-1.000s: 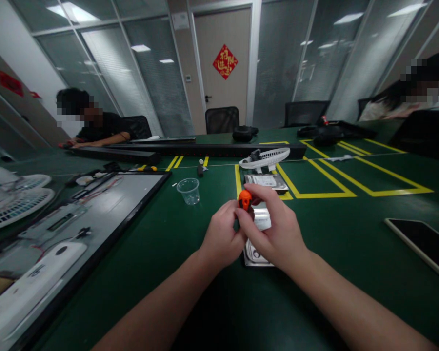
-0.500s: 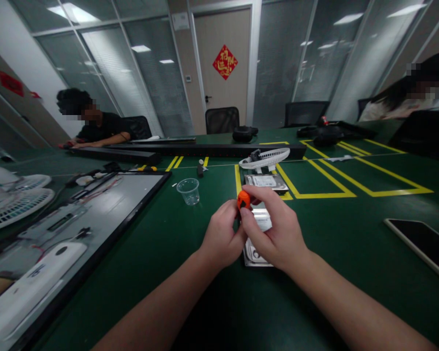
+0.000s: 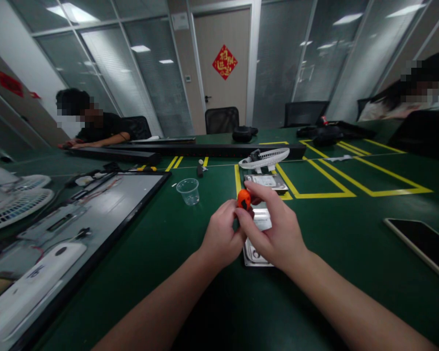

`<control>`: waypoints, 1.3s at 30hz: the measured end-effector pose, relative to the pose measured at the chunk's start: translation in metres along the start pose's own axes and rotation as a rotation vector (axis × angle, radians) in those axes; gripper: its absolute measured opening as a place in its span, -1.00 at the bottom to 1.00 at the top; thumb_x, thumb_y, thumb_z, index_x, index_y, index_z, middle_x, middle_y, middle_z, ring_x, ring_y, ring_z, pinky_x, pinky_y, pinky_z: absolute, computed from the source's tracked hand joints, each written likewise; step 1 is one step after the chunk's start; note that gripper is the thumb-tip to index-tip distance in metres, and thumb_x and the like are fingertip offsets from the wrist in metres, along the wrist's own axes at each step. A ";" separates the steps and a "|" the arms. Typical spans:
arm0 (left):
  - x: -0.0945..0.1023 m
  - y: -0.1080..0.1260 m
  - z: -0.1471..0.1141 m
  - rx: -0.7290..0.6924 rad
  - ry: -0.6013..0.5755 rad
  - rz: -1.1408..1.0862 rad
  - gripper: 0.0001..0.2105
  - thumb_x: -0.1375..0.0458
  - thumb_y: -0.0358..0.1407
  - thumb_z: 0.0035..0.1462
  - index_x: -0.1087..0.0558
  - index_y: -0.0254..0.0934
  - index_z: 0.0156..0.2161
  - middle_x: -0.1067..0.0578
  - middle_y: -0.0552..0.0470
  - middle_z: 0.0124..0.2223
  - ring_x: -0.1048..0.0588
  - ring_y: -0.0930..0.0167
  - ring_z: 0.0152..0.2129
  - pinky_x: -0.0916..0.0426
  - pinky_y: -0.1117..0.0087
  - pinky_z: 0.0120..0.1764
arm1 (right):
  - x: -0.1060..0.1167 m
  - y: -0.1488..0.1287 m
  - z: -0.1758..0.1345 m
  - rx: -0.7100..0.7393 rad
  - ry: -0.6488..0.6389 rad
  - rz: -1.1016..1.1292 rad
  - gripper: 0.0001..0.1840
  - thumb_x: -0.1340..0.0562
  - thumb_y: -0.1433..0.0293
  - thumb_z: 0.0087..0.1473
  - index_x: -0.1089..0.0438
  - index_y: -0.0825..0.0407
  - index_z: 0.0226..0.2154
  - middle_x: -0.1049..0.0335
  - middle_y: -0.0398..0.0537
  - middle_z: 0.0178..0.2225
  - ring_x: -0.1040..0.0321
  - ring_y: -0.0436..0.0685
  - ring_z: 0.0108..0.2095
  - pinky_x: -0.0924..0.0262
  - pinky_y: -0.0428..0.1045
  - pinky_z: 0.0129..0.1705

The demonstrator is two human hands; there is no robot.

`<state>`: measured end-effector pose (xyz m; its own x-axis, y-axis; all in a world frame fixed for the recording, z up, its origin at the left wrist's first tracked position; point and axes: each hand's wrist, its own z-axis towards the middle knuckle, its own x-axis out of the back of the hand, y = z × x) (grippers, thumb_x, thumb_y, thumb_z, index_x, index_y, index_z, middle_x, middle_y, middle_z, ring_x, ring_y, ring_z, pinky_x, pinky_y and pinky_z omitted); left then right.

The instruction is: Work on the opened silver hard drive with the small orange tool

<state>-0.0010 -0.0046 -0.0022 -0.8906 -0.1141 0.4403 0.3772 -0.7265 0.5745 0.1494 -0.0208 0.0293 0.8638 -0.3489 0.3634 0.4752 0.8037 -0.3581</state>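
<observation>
An orange and black screwdriver (image 3: pixel 244 199) stands roughly upright over a silver hard drive (image 3: pixel 256 256), its handle end toward me and its shaft hidden. Around the handle curl the thumb and fingers of my right hand (image 3: pixel 278 226). My left hand (image 3: pixel 221 231) is closed on its lower part from the left, with the fingertips largely out of sight. Both hands cover much of the drive, which lies on the green table. Just beyond lies a second hard drive (image 3: pixel 267 182), a white fan grille (image 3: pixel 267 158) behind it.
A clear plastic cup (image 3: pixel 189 191) stands left of my hands. Farther left lies a large open panel (image 3: pixel 131 195) with parts and cables on it. A phone (image 3: pixel 422 243) rests at the right. Long black bars (image 3: pixel 219 150) cross the table's back, where a person (image 3: pixel 102 126) sits.
The screwdriver handle has turned a little, showing more of its black mark. My right thumb has slid left and slightly down along it. My left hand stays nearly still.
</observation>
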 end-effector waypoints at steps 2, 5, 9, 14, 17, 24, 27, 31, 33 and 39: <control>0.001 0.001 0.000 -0.007 -0.011 -0.027 -0.91 -0.12 -0.33 0.35 -0.44 -0.26 -0.10 -0.55 -0.07 -0.15 -0.53 0.29 -0.22 -0.41 0.29 -0.15 | 0.001 0.000 0.001 0.014 -0.027 0.019 -0.42 -0.26 0.45 0.25 -0.23 -0.02 0.29 -0.47 0.02 0.01 -0.45 0.17 -0.07 -0.40 0.11 0.03; 0.002 0.003 0.000 -0.026 -0.007 -0.053 -0.86 -0.06 -0.31 0.39 -0.43 -0.27 -0.06 -0.56 -0.11 -0.10 -0.55 0.27 -0.18 -0.42 0.26 -0.11 | 0.002 0.000 0.002 0.030 -0.065 0.060 -0.43 -0.20 0.48 0.28 -0.24 -0.03 0.30 -0.46 0.02 0.04 -0.41 0.17 -0.01 -0.36 0.13 0.08; 0.002 0.004 0.000 -0.031 -0.013 -0.054 -0.85 -0.04 -0.30 0.41 -0.43 -0.26 -0.05 -0.56 -0.12 -0.08 -0.55 0.27 -0.17 -0.43 0.24 -0.10 | 0.003 -0.001 0.003 0.034 -0.072 0.079 -0.48 -0.19 0.51 0.28 -0.29 -0.02 0.26 -0.46 0.03 0.01 -0.40 0.16 0.00 -0.36 0.14 0.07; 0.002 0.004 0.001 -0.025 -0.003 -0.004 -0.89 -0.08 -0.31 0.37 -0.43 -0.25 -0.10 -0.55 -0.08 -0.16 -0.52 0.30 -0.25 -0.41 0.28 -0.18 | 0.003 -0.001 0.002 0.008 -0.030 0.030 -0.55 -0.23 0.48 0.26 -0.30 -0.03 0.19 -0.47 0.01 -0.04 -0.44 0.16 -0.09 -0.41 0.13 0.00; 0.001 0.004 0.001 -0.007 0.019 0.033 -0.94 -0.15 -0.32 0.32 -0.43 -0.25 -0.16 -0.53 -0.04 -0.21 -0.50 0.32 -0.30 -0.38 0.32 -0.23 | 0.001 0.000 0.001 -0.006 0.000 0.008 -0.57 -0.27 0.45 0.24 -0.30 -0.04 0.15 -0.48 0.01 -0.06 -0.47 0.17 -0.10 -0.43 0.12 -0.02; -0.001 0.001 0.001 -0.016 0.029 0.048 -0.97 -0.19 -0.36 0.26 -0.42 -0.25 -0.23 -0.52 -0.02 -0.25 -0.49 0.33 -0.32 -0.36 0.34 -0.25 | 0.000 0.002 0.000 -0.016 0.039 -0.021 -0.58 -0.31 0.42 0.24 -0.28 -0.06 0.12 -0.47 -0.02 -0.09 -0.48 0.15 -0.13 -0.45 0.10 -0.05; 0.000 0.000 0.000 -0.015 -0.005 0.014 -0.96 -0.16 -0.38 0.28 -0.43 -0.26 -0.17 -0.53 -0.05 -0.20 -0.50 0.31 -0.28 -0.39 0.31 -0.21 | 0.000 0.000 0.001 -0.001 0.019 -0.002 -0.51 -0.29 0.43 0.25 -0.27 -0.04 0.20 -0.47 0.01 -0.06 -0.46 0.15 -0.11 -0.44 0.12 -0.03; 0.001 0.001 0.000 -0.007 -0.039 -0.020 -0.90 -0.09 -0.31 0.37 -0.43 -0.26 -0.11 -0.54 -0.09 -0.15 -0.52 0.29 -0.24 -0.41 0.27 -0.17 | 0.002 -0.001 0.001 0.016 -0.050 0.029 -0.44 -0.21 0.45 0.28 -0.22 -0.07 0.30 -0.47 0.03 -0.02 -0.43 0.18 -0.07 -0.41 0.16 0.01; 0.002 0.002 0.000 -0.015 -0.034 -0.038 -0.87 -0.05 -0.29 0.40 -0.42 -0.26 -0.09 -0.54 -0.10 -0.14 -0.52 0.28 -0.23 -0.41 0.25 -0.16 | 0.003 -0.001 0.002 0.026 -0.067 0.049 -0.45 -0.18 0.47 0.30 -0.23 -0.08 0.30 -0.47 0.03 0.01 -0.43 0.20 -0.02 -0.40 0.18 0.05; 0.001 0.004 0.000 -0.032 -0.013 -0.020 -0.87 -0.03 -0.29 0.41 -0.41 -0.25 -0.11 -0.53 -0.10 -0.18 -0.51 0.29 -0.25 -0.41 0.25 -0.17 | 0.004 -0.002 0.003 0.014 -0.065 0.056 -0.53 -0.16 0.47 0.30 -0.29 -0.06 0.23 -0.47 0.04 -0.01 -0.43 0.19 -0.04 -0.40 0.18 0.03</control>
<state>-0.0007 -0.0073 0.0004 -0.8942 -0.0909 0.4384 0.3512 -0.7498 0.5608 0.1516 -0.0226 0.0341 0.8759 -0.2717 0.3987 0.4241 0.8277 -0.3676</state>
